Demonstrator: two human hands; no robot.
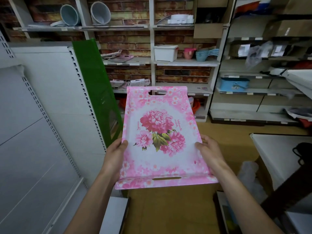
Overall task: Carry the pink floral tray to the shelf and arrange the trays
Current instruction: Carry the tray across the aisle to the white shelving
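The pink floral tray (pixel 162 137) is a long rectangle with big pink flowers in the middle and a slot handle at each end. I hold it out in front of me, level, above the floor. My left hand (pixel 114 154) grips its left edge, thumb on top. My right hand (pixel 209 149) grips its right edge, thumb on top. Ahead stands the white shelf (pixel 152 68) against a brick wall. More pink trays lie on it: a stack (pixel 118 57) on the middle board and another stack (pixel 130 82) on the board below.
A green panel (pixel 94 85) leans at the left of the shelf, beside a grey perforated rack (pixel 42 107). A white tub (pixel 166 52), pink cups (pixel 188 54) and blue scoops (pixel 205 54) sit on the shelf. Cardboard (pixel 168 208) covers the floor. A white table (pixel 278 157) stands at right.
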